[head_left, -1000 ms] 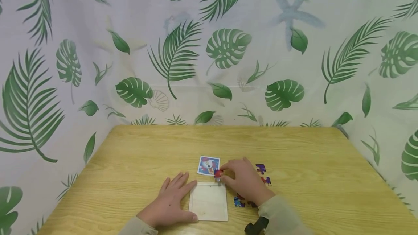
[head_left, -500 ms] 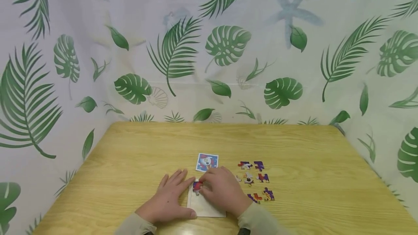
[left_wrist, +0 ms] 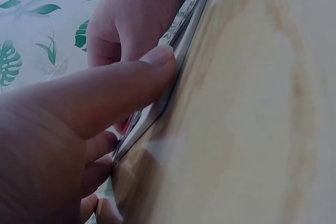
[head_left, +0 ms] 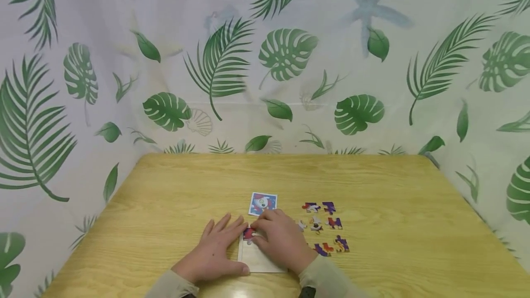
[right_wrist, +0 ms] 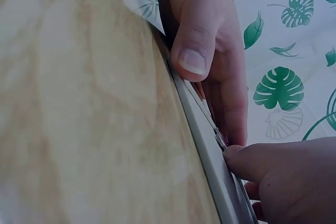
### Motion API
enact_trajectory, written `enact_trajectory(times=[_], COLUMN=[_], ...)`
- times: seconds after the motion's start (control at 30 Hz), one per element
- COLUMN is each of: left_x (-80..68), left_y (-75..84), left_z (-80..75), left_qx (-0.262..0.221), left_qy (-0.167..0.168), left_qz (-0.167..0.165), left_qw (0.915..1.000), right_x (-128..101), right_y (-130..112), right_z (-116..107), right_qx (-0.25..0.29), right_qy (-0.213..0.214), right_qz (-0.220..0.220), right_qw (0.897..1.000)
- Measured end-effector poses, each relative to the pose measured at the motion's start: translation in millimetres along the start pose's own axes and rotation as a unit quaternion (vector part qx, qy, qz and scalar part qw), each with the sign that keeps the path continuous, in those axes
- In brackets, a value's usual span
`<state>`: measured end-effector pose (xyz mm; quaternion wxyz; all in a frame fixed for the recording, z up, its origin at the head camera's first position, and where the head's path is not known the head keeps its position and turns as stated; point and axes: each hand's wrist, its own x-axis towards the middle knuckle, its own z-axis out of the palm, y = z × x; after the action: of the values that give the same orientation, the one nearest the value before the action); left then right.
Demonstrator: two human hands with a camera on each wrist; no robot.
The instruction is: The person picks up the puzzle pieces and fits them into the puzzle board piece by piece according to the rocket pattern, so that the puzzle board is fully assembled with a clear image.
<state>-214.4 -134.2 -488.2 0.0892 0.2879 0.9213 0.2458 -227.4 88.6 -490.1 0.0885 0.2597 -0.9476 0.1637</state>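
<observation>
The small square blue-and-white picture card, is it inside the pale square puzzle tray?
No, the picture card lies on the yellow wood-grain table, beyond the far edge of the pale square tray.

A pale backdrop (head_left: 240, 123) printed with green leaves (head_left: 359, 114) surrounds the wood-grained table (head_left: 393, 206)

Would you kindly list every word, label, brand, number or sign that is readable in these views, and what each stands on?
None: no text can be read in any view.
Puzzle pieces: coloured print, no legible lettering.
Pale board: no readable marking on its visible part.
Picture card: a picture; any fine print is too small to read.
Backdrop: leaf and shell prints, no words.
</observation>
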Motion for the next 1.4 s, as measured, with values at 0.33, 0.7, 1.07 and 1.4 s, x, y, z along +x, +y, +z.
enact_trajectory(times=[0.33, 0.7, 1.07, 1.4], left_x=[-0.6, -1.4, -5.1, -0.9], left_y=[0.0, 2.4, 1.8, 3.8], left_z=[-0.3, -2.1, -2.2, 0.9], left_qx=[-0.006, 0.002, 0.004, 0.009], left_qy=[0.001, -0.023, -0.023, -0.015], left_qz=[0.014, 0.006, -0.003, -0.003], left_qw=[0.9999, 0.9997, 0.9997, 0.9998], right_x=[-2, -2, 0, -4], right_y=[2, 1, -1, 39], right_z=[0, -1, -1, -25], right_qx=[0.003, 0.011, 0.017, 0.083], right_qy=[-0.009, -0.01, -0.024, 0.005], right_qz=[0.006, 0.01, 0.012, 0.021], right_qw=[1.0, 1.0, 1.0, 0.996])
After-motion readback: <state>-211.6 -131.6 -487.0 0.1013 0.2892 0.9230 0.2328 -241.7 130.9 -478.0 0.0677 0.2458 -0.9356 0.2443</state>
